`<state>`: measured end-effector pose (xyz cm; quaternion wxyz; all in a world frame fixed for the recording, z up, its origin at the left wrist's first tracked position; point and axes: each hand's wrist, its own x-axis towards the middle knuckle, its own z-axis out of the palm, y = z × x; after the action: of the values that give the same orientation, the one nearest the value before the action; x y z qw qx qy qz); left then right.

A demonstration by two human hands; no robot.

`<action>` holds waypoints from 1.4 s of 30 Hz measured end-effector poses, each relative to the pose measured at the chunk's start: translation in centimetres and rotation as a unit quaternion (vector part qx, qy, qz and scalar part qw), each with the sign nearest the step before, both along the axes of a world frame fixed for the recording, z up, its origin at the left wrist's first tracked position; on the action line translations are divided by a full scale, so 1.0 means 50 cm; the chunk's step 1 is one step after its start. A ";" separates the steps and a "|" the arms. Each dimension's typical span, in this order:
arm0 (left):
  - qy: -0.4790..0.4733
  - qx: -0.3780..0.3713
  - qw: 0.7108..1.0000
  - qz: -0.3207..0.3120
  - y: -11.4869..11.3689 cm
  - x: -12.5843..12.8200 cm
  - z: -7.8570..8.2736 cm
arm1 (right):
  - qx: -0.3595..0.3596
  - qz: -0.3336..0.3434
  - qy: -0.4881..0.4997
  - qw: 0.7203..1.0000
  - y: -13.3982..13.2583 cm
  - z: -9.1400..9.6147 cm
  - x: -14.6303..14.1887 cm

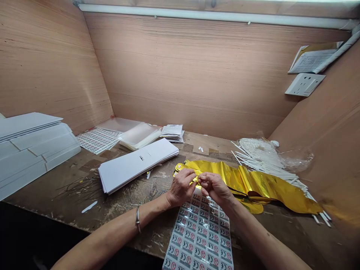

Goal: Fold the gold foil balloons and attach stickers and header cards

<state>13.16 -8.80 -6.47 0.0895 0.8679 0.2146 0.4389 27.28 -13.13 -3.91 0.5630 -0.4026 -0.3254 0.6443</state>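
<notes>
My left hand (182, 188) and my right hand (216, 188) meet at the top end of a sticker sheet (199, 236), fingers pinched close together. Whatever sits between the fingertips is too small or hidden to make out. The sheet carries rows of CE and red warning labels and hangs over the table's near side. Just behind the hands lie shiny gold foil pieces (253, 179), flat and long, stretching to the right. Their left end (180, 167) bunches up beyond my left hand.
White sticks (258, 159) lie with a clear plastic bag (298, 159) at the right. Left of my hands is a stack of white cards (137, 163). Behind it are clear plastic sleeves (140, 135), another label sheet (98, 139) and small papers (172, 132). White boxes (36, 150) stand far left.
</notes>
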 end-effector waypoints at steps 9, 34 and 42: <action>-0.047 -0.058 0.997 0.014 -0.004 0.002 -0.007 | -0.019 -0.009 0.024 0.999 0.006 0.012 -0.027; -0.123 -0.643 0.753 -0.069 0.042 -0.025 0.015 | -0.022 -0.085 -0.324 0.942 0.068 -0.018 -0.025; -0.108 -0.646 0.751 -0.084 0.040 -0.031 0.022 | -0.075 0.002 -0.292 0.953 0.068 -0.007 -0.031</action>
<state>11.62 -6.80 -5.39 0.6883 0.5643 0.3621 0.2768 25.72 -9.74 -4.28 0.4103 -0.6139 -0.4268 0.5220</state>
